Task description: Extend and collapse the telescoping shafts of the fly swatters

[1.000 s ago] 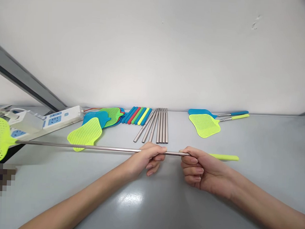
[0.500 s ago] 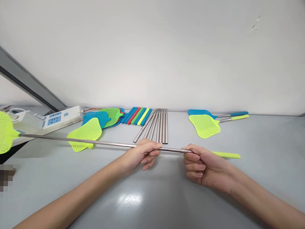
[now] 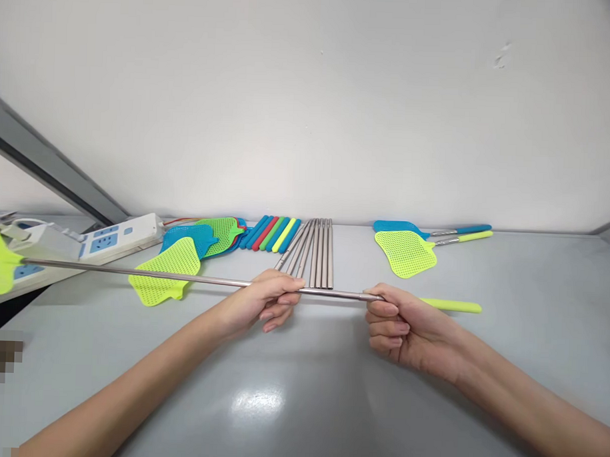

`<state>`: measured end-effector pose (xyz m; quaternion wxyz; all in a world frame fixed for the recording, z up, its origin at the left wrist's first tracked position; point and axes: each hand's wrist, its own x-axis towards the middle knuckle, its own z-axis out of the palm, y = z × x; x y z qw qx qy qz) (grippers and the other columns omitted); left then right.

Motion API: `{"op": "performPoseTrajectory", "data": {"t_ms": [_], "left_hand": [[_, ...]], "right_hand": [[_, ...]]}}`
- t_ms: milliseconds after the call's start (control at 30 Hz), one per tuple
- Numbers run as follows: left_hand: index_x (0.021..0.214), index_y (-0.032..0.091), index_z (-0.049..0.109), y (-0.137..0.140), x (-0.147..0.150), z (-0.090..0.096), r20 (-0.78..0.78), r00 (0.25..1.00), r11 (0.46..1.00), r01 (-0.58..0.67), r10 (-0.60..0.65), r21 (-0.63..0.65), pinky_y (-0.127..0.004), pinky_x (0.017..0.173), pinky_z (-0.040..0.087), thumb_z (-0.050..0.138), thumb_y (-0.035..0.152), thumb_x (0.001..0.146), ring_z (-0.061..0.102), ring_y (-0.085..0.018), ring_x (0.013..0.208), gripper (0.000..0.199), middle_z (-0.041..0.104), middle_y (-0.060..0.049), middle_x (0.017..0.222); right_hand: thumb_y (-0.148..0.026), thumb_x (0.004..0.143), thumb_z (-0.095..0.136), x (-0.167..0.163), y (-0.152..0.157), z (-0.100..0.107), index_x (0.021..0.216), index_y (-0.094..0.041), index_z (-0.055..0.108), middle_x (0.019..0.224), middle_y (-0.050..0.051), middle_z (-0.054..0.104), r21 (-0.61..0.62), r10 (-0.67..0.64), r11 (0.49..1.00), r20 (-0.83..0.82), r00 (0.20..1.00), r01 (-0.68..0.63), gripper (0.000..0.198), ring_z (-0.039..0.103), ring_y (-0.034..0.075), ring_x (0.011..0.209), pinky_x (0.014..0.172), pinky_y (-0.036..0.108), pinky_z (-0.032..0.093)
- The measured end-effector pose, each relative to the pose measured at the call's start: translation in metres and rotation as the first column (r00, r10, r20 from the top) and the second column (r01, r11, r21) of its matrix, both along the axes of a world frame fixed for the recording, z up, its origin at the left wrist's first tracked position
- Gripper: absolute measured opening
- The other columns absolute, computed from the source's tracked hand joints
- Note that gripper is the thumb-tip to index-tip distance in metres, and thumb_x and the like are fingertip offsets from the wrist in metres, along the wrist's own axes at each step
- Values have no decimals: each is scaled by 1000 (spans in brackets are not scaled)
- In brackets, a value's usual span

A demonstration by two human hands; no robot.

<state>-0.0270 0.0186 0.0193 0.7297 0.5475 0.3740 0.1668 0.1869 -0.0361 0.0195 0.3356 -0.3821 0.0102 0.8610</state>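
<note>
A long telescopic fly swatter [image 3: 148, 274] stretches across the view, its yellow-green mesh head at the left edge, partly cut off. My left hand [image 3: 270, 297] is closed around the middle of its thin metal rod. Farther along, my right hand [image 3: 394, 325] grips the rod's thicker end, with the yellow-green handle sticking out past it to the right. Behind my left hand lie several metal rods [image 3: 322, 256] and a row of colored handle sleeves [image 3: 272, 234]. A loose yellow-green swatter head [image 3: 168, 270] lies under the held rod.
More mesh heads [image 3: 189, 241] in blue, green and red are piled at the back left, beside a white power strip [image 3: 119, 232]. Two swatters with short rods, one blue [image 3: 400, 226] and one yellow-green [image 3: 407, 254], lie at the back right. A wall [image 3: 309, 109] rises behind the table.
My left hand has slid left along the rod, and the swatter's head has shifted farther out past the left edge. My right hand stays nearly in place.
</note>
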Motion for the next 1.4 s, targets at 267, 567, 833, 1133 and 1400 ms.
{"op": "performPoseTrajectory", "data": {"t_ms": [267, 567, 833, 1133, 1400], "left_hand": [[45, 18, 27, 2, -7, -2, -36, 999, 1000, -23, 23, 18, -23, 44, 28, 41, 34, 78, 29, -6, 29, 39, 21, 8, 29], [45, 18, 28, 4, -11, -5, -48, 998, 999, -29, 30, 13, -23, 42, 22, 42, 33, 78, 29, -7, 31, 39, 23, 8, 30], [46, 18, 27, 0, -4, -18, -29, 996, 996, -85, 84, -11, -22, 43, 25, 39, 34, 77, 27, -7, 33, 37, 21, 8, 31], [48, 17, 28, 0, -4, -17, -12, 997, 997, -82, 82, -11, -21, 43, 24, 38, 33, 79, 29, -7, 35, 36, 25, 8, 33], [44, 16, 29, 1, -8, -21, 35, 998, 998, -44, 43, 38, -22, 48, 28, 43, 31, 78, 30, -5, 35, 40, 26, 8, 33]], "right_hand": [[-20, 70, 48, -1, -1, -3, 45, -16, 29, 41, -9, 17, 3, -7, 1000, 8, 1000, 7, 32, 16, 1, 34, 35, 17, 21], [-21, 70, 48, 2, 3, -10, 46, -16, 30, 43, -9, 16, 23, 31, 999, 13, 999, -31, 31, 17, 2, 34, 36, 17, 19], [-26, 72, 49, 8, 5, -24, 46, -17, 27, 43, -8, 15, 140, 70, 987, 51, 996, -77, 35, 20, 5, 37, 40, 20, 23], [-39, 75, 48, 5, 0, -30, 47, -15, 38, 43, -8, 19, 304, 61, 948, 112, 992, -92, 38, 25, 6, 42, 48, 23, 28], [-37, 76, 49, 2, -2, -28, 49, -15, 42, 46, -7, 21, 342, 52, 935, 126, 991, -92, 35, 24, 7, 45, 49, 23, 28]]}}
